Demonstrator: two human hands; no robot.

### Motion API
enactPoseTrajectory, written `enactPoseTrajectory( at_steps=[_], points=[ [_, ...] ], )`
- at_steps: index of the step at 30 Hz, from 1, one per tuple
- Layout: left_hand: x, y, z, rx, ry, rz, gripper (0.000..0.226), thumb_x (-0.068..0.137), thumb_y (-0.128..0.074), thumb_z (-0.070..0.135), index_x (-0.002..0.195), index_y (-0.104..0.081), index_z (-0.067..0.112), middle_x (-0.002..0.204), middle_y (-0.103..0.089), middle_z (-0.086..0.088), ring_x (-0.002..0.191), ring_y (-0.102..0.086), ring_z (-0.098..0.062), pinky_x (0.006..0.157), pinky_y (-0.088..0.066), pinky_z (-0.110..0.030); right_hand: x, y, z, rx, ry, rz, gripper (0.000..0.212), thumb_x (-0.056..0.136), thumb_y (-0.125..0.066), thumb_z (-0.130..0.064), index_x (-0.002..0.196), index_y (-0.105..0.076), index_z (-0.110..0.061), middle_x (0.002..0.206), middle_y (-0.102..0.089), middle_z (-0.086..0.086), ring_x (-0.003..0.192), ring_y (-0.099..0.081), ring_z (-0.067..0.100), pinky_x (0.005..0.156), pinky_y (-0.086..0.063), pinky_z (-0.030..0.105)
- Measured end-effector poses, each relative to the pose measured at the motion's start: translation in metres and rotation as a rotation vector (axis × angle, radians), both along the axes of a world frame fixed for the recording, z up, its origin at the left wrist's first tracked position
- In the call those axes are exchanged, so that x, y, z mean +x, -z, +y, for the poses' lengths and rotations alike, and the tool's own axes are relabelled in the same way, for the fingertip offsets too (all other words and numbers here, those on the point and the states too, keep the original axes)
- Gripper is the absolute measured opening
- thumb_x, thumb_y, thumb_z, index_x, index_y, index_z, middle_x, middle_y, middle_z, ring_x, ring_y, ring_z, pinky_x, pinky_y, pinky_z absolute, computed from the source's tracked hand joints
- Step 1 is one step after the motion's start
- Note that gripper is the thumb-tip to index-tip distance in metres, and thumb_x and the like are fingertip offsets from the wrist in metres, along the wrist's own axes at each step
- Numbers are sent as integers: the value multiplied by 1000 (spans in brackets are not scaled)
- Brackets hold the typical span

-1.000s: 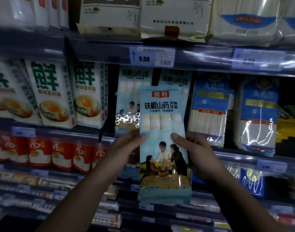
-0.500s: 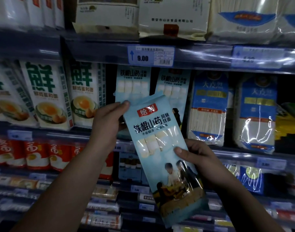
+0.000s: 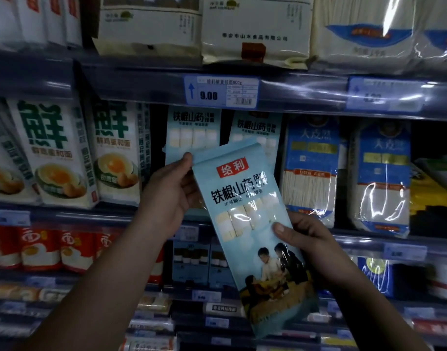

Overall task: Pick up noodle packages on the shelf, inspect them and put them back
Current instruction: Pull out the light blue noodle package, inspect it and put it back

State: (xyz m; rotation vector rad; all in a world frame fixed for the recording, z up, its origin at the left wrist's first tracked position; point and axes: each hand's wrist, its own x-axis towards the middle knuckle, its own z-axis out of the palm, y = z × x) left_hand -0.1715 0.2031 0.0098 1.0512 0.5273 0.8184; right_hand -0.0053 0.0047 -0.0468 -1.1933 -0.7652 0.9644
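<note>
Both hands held one long, light blue plastic noodle package (image 3: 253,224) in front of the shelf, tilted with its top toward the left. The left hand (image 3: 166,196) gripped the upper left edge, fingers closed behind it. The right hand (image 3: 306,239) clasped the right side near the middle, thumb pressed on the front. Two similar light blue packages (image 3: 192,133) stood on the shelf just behind, under a blue price tag (image 3: 221,91).

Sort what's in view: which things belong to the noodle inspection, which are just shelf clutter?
In play:
- light blue noodle package with a red label
- left hand, gripping its top
- right hand, gripping its middle

Bystanders:
- white egg-picture noodle packs
- dark blue clear-window noodle packs
- blue 9.00 price tag
</note>
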Motion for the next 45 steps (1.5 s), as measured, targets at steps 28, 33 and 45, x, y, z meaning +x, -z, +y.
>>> enactPoseTrajectory(
  at_steps=[28,33,45],
  points=[
    [81,25,10,757,-67,440,64,79,-83,13,137,-58,25,123,-71,10,113,-67,-9,104,-54,-40,63,-36,93,34,426,-292,36,92,-74,0,126,-67,-10,110,-79,5,96,-78,16,84,-63,35],
    [83,33,2,805,-102,468,76,85,-79,17,151,-41,27,135,-64,12,122,-59,-6,99,-45,-21,62,-25,89,24,432,-423,37,95,-73,-5,131,-65,-13,116,-77,-1,103,-75,10,84,-63,27],
    [70,58,-15,1122,-304,618,75,87,-78,15,154,-42,14,161,-41,-4,146,-41,-23,120,-24,-26,49,-16,76,-159,593,-916,57,88,-81,-14,142,-63,-17,128,-63,4,105,-67,16,95,-58,33]
  ],
)
